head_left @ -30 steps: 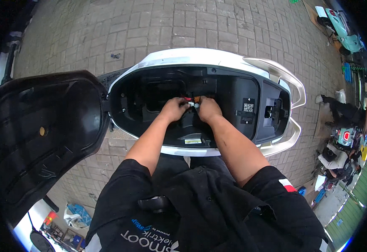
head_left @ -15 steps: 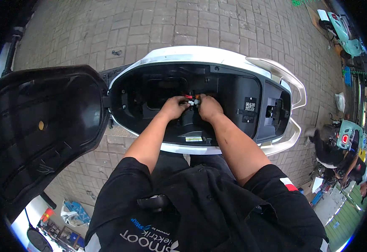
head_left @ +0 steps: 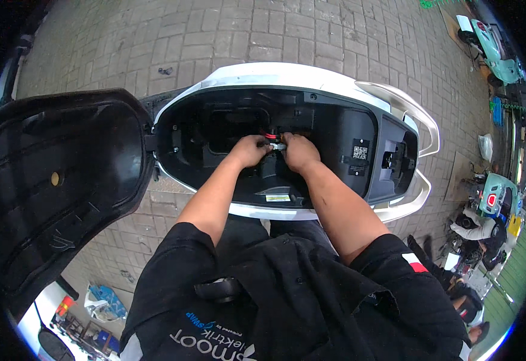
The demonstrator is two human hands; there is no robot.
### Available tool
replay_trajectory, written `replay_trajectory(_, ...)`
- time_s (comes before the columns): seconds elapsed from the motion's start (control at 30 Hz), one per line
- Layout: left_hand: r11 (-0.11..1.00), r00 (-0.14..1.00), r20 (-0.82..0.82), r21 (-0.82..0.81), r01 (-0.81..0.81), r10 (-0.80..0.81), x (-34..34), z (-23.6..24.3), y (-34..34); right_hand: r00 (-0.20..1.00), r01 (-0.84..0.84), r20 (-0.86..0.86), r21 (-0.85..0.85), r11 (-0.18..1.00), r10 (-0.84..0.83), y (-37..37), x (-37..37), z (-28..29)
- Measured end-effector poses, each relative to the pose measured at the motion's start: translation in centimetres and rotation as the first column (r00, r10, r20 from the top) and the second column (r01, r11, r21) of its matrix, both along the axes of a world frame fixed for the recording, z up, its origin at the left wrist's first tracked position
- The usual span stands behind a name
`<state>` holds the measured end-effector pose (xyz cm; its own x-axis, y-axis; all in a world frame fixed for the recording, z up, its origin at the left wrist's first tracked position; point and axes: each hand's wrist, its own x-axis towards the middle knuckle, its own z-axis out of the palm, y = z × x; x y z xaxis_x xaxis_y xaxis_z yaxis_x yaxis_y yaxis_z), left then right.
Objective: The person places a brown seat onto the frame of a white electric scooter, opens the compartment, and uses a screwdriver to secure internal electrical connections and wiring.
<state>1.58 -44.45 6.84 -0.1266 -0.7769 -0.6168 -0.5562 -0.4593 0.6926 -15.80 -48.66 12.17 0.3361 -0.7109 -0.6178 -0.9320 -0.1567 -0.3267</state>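
Note:
A white scooter (head_left: 287, 75) stands in front of me with its black seat (head_left: 52, 174) tipped up to the left, baring the black under-seat compartment (head_left: 329, 129). Both my hands reach into its middle. My left hand (head_left: 249, 150) and my right hand (head_left: 299, 151) pinch a small white plug connector (head_left: 277, 146) with red and orange wires between them. The wires run back into the dark well behind my fingers.
Grey brick paving surrounds the scooter. White grab rails (head_left: 416, 120) curve round its right end. A teal scooter (head_left: 491, 48) is parked far right, and other people crouch by a scooter (head_left: 491, 216) at the right edge. Bags and clutter (head_left: 103, 298) lie lower left.
My hands have stayed on the connector, shifting only slightly. People at the right edge have moved about, and the view has tilted a little.

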Motion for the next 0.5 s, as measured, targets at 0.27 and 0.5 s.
replay_trajectory(0.27, 0.999, 0.998, -0.045, 0.018, 0.046, -0.045, 0.2, 0.5, -0.4, 0.999, 0.014, 0.049, -0.063, 0.998, -0.011, 0.3, -0.3, -1.1)
replay_trajectory(0.5, 0.995, 0.996, 0.005, 0.045, 0.085, -0.085, 0.1, 1.3, -0.6, 0.999, -0.039, 0.011, -0.01, 0.999, 0.039, 0.0, 0.0, -0.4)
